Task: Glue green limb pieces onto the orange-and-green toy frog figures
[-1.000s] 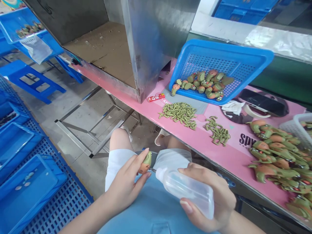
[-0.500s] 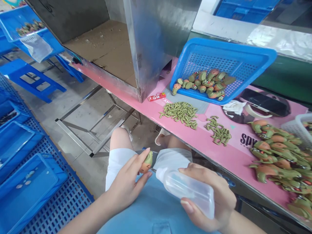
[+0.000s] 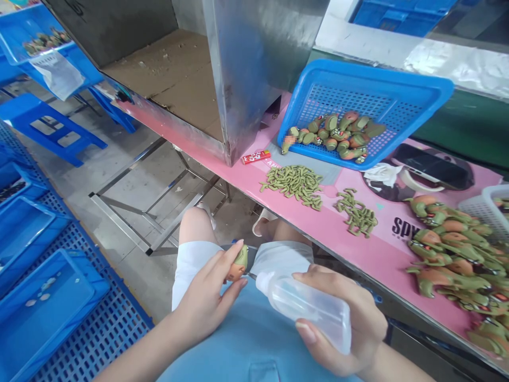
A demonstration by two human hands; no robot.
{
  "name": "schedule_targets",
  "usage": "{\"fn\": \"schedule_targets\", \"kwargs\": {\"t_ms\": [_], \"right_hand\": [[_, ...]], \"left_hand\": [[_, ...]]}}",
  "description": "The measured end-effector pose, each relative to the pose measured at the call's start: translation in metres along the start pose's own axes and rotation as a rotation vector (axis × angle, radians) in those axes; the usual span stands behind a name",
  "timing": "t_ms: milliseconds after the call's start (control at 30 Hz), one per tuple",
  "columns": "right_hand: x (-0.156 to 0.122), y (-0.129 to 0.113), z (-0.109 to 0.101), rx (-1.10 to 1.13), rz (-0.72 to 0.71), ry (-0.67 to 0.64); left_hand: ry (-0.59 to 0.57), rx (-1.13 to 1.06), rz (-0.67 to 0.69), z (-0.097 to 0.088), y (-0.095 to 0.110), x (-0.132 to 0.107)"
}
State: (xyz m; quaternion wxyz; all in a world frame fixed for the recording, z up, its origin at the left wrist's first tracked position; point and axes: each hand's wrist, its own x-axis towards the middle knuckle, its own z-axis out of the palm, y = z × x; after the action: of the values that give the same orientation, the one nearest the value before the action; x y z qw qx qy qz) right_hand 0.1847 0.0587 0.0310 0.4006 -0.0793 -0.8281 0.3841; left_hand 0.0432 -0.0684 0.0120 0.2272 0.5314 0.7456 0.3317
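Note:
My left hand pinches a small green and orange toy figure between thumb and fingers, over my lap. My right hand is wrapped round a clear plastic squeeze bottle, whose nozzle points left at the figure and almost touches it. Both hands sit below the front edge of the pink table.
On the table lie two heaps of small green parts, a pile of finished figures at the right and a blue basket holding more. A metal box stands at the back left. Blue crates cover the floor to my left.
Almost nothing moved; the bottle in my right hand has shifted very slightly, its nozzle still at the figure.

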Motion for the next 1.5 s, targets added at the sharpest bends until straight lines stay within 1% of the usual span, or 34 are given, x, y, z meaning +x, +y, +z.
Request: {"fn": "schedule_targets", "kwargs": {"t_ms": [267,567,800,1067,1167,1233,1300,1367,1433,1500], "right_hand": [[-0.002,0.001,-0.002,0.002,0.015,0.025],[-0.002,0.000,-0.002,-0.003,0.028,0.005],[-0.002,-0.001,-0.001,-0.018,0.007,0.010],[0.003,0.000,0.002,-0.010,0.016,0.013],[0.003,0.000,0.002,-0.015,0.034,0.068],[0.000,0.002,0.002,0.008,0.088,0.108],[-0.003,0.007,0.002,0.089,0.205,0.137],[-0.005,0.017,0.004,0.203,0.357,0.172],[-0.006,0.032,0.007,0.279,0.479,0.204],[-0.003,0.049,0.011,0.306,0.554,0.238]], "left_hand": [[0.039,0.011,0.051,0.002,0.001,0.000],[0.035,0.013,0.063,0.002,0.000,0.000],[0.013,-0.007,0.026,0.001,-0.001,0.000],[0.007,-0.015,-0.008,0.000,-0.001,0.001],[0.018,-0.039,-0.064,0.000,-0.006,-0.001],[0.066,-0.064,-0.116,0.003,-0.011,-0.002],[0.158,-0.103,-0.219,0.006,-0.016,-0.002],[0.244,-0.190,-0.396,0.008,-0.020,0.000],[0.294,-0.312,-0.526,0.009,-0.024,0.003],[0.308,-0.435,-0.564,0.009,-0.029,0.006]]}}
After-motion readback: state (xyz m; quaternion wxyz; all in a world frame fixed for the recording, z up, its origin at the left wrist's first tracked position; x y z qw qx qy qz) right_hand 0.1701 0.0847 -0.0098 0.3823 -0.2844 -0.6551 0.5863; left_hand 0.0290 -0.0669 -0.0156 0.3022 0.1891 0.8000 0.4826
